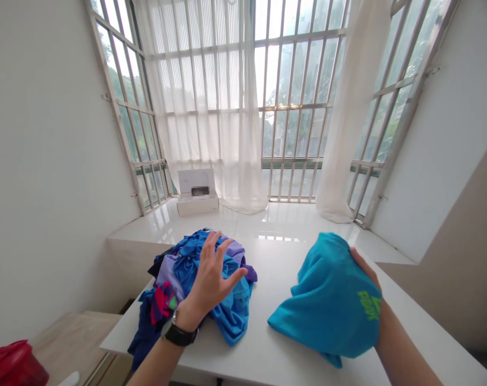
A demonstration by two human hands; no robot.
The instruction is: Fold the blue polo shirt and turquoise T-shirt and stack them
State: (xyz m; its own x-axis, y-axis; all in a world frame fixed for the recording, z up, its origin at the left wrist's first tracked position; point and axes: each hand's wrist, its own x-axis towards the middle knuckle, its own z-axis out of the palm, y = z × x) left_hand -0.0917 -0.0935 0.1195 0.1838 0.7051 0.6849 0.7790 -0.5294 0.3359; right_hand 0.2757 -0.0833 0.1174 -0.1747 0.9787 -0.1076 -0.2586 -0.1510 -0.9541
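Spread left hand [211, 273] may snag the clothes pile [231, 316] at 11 o'clock; any slackening of the right hand [366, 273], now clenching it, may drop the turquoise shirt [327, 303] at 1 o'clock.

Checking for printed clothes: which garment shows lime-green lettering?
The turquoise garment in the right hand, away from the heap of blue and purple clothes, where no such lettering shows.

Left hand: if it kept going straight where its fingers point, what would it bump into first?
The left hand would probably meet the lilac cloth in the heap of clothes first. It's hard to tell how high the hand is, so it may already be touching.
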